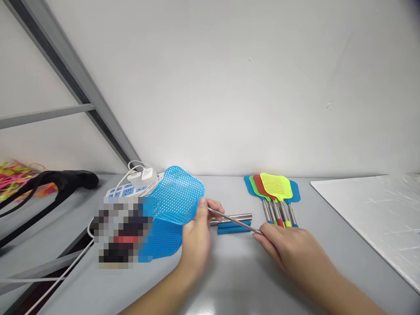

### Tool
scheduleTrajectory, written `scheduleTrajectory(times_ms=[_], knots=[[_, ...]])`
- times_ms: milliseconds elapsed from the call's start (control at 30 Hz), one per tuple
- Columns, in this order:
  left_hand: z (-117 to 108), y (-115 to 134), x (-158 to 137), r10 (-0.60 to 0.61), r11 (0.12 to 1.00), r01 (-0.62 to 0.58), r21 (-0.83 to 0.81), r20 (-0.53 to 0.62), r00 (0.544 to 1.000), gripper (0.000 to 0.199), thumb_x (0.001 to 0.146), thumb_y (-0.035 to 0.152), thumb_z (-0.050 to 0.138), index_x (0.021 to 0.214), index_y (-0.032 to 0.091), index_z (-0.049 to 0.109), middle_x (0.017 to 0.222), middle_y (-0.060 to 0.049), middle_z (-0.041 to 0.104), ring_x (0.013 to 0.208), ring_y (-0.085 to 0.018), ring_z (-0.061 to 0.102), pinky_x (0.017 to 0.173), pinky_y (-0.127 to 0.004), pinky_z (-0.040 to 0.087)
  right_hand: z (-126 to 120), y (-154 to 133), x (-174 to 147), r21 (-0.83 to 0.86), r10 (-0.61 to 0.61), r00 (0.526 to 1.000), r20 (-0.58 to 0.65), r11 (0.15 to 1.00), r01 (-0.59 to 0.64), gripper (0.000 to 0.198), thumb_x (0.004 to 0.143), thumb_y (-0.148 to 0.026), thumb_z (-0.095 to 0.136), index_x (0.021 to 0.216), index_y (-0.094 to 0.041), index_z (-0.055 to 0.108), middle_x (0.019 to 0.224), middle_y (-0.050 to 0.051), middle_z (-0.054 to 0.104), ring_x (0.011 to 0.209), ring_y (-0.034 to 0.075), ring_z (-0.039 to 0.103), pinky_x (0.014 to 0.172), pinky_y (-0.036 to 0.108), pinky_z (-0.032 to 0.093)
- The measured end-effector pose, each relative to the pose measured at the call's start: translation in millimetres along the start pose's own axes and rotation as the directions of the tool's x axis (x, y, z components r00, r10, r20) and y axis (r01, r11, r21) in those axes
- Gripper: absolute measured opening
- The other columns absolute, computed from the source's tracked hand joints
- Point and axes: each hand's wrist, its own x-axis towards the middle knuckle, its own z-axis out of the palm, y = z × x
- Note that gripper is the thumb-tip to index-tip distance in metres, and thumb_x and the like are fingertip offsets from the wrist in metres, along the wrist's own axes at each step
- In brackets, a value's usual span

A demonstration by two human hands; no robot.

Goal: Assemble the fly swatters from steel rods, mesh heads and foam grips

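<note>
White power strip (122, 191) beyond and left of the left hand (197, 234), blue swatter head (180, 192) pinched in this hand, thin metal rod (233, 220) reaching from there, perhaps joined to it, right hand (290, 245) clasped on the rod's other end, colourful swatters (277, 187) just beyond.

Blue, grid-holed swatter head (179, 194); silver rod (234, 220).

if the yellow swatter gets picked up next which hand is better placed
Likely the right grip: it's close to the yellow swatter, though occupied with one end of the metal rod. The left grip is farther off, at the blue mesh head.
</note>
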Motion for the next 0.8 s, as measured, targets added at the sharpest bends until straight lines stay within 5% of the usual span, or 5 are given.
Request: scheduleTrajectory(times_ms=[167, 267, 400, 567, 800], knots=[[8.1, -8.2, -22.6, -0.15, 0.974, 0.051, 0.22, 0.461, 0.874, 0.043, 0.098, 0.046, 0.041, 0.064, 0.019, 0.045, 0.062, 0.002, 0.041, 0.063, -0.013, 0.04, 0.063, -0.026, 0.033, -5.3, 0.4, 2.4, 0.006, -0.105, 0.994, -0.04, 0.994, 0.105, 0.037, 0.102, -0.034, 0.039, 0.068, -0.021, 0.047, 0.055, -0.004, 0.05, 0.045, 0.012, 0.046, 0.051, 0.03, 0.018], [8.6, -9.5, -28.7, -0.203, 0.966, 0.073, 0.246, 0.558, 0.805, 0.046, 0.099, 0.045, 0.036, 0.061, 0.02, 0.036, 0.059, 0.004, 0.033, 0.058, -0.012, 0.032, 0.058, -0.028, 0.027, -7.9, -3.8, 3.6, 0.011, -0.126, 0.991, -0.053, 0.992, 0.127, 0.032, 0.101, -0.032, 0.039, 0.075, -0.021, 0.052, 0.059, -0.003, 0.052, 0.05, 0.014, 0.048, 0.052, 0.03, 0.021], [2.2, -4.6, -27.9, -0.142, 0.973, 0.023, 0.227, 0.523, 0.841, 0.047, 0.099, 0.045, 0.037, 0.059, 0.02, 0.031, 0.056, 0.005, 0.027, 0.054, -0.012, 0.025, 0.054, -0.029, 0.022, -11.6, -4.3, 6.9, 0.021, -0.179, 0.981, -0.072, 0.983, 0.181, 0.021, 0.101, -0.029, 0.039, 0.095, -0.02, 0.057, 0.062, -0.003, 0.054, 0.052, 0.015, 0.048, 0.053, 0.03, 0.022], [-12.8, 12.8, -9.1, -0.002, 0.992, -0.042, 0.119, 0.347, 0.938, 0.048, 0.098, 0.045, 0.04, 0.058, 0.021, 0.031, 0.056, 0.005, 0.025, 0.054, -0.012, 0.024, 0.053, -0.029, 0.021, -24.0, 20.9, -3.8, 0.014, -0.159, 0.987, -0.036, 0.987, 0.16, 0.029, 0.101, -0.027, 0.04, 0.073, -0.021, 0.048, 0.058, -0.004, 0.051, 0.049, 0.013, 0.045, 0.052, 0.029, 0.023], [-22.9, 42.3, 16.8, 0.206, 0.975, -0.196, -0.101, 0.108, 0.972, 0.05, 0.096, 0.035, 0.046, 0.05, 0.02, 0.03, 0.05, 0.004, 0.024, 0.051, -0.013, 0.025, 0.051, -0.029, 0.022, -44.6, 78.0, -59.1, -0.142, -0.066, 0.998, 0.023, 0.987, 0.068, 0.03, 0.1, -0.034, 0.042, 0.073, -0.023, 0.046, 0.058, -0.004, 0.05, 0.049, 0.014, 0.046, 0.052, 0.028, 0.027]])
